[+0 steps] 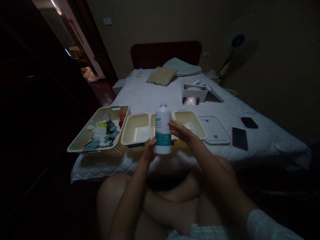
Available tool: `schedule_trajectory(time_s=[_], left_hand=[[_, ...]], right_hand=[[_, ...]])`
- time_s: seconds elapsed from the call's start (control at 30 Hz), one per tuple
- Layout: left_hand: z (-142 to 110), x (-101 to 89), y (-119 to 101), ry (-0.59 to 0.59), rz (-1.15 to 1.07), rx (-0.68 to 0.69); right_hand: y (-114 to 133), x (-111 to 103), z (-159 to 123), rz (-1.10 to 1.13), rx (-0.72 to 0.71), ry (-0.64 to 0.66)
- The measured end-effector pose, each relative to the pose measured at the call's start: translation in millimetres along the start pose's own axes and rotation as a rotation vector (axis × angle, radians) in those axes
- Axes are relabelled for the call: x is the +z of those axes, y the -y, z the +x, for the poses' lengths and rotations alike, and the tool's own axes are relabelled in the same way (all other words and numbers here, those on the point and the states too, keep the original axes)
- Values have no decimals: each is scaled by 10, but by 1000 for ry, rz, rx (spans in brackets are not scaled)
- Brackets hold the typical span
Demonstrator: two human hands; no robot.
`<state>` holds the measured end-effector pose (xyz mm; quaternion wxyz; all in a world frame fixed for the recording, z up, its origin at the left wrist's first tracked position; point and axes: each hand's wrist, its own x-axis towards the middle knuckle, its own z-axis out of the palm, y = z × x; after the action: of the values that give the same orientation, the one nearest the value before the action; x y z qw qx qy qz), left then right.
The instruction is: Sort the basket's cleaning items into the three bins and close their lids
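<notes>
A white bottle (163, 131) with a teal label band and a white cap is held upright in front of me, above the near edge of the bed. My left hand (150, 149) grips its lower left side. On its right side, higher up, my right hand (178, 129) is closed around it. Part of the fingers of both hands is hidden behind the bottle. Behind it stands a cream bin, mostly covered by the bottle and hands. To its left is another cream bin (128, 130), and to its right a third cream bin (200, 128) with something white inside.
A perforated basket (75, 141) with cloths and small items stands at the left. Right of the bins lie a clear lid (215, 130), a red-edged phone (240, 138) and a dark flat object (249, 122). Farther back are a white box (193, 94), a pillow (162, 76) and a fan (237, 40).
</notes>
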<state>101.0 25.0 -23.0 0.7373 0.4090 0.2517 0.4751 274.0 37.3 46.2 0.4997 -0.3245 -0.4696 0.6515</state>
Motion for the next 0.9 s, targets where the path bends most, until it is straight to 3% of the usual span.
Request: schedule_trajectory(time_s=[0.1, 0.23, 0.67, 0.9], left_hand=[[-27, -43, 39, 71, -103, -49], [-65, -60, 81, 95, -176, -105], [-148, -72, 151, 143, -196, -155], [-104, -33, 169, 35, -17, -54]], right_hand=[[-36, 74, -8, 24, 21, 33], [-61, 178, -17, 12, 17, -22], [-63, 318, -53, -160, 28, -99], [21, 344, -104, -280, -108, -240]])
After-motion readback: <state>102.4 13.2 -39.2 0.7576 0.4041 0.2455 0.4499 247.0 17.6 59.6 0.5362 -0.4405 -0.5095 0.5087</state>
